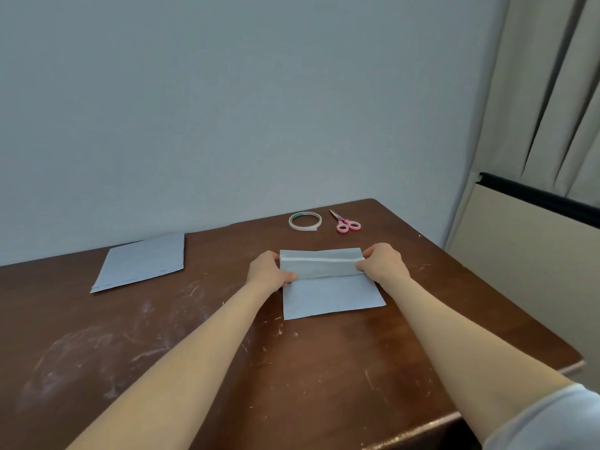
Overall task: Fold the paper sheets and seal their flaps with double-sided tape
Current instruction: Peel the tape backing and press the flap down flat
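Paper sheet (331,293), flap folded (white tape strip (321,260))

Pink scissors (346,221) lie near the back of a scratched brown table (194,336). Behind it is a plain wall (227,92). Curtains (558,92) hang at the right.

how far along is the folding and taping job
Done: a tape strip already runs across the flap of the sheet being worked. In hand: the left hand and right hand hold that flap's ends, folding it down. Left: pressing it shut, then the stack of sheets waiting at left.
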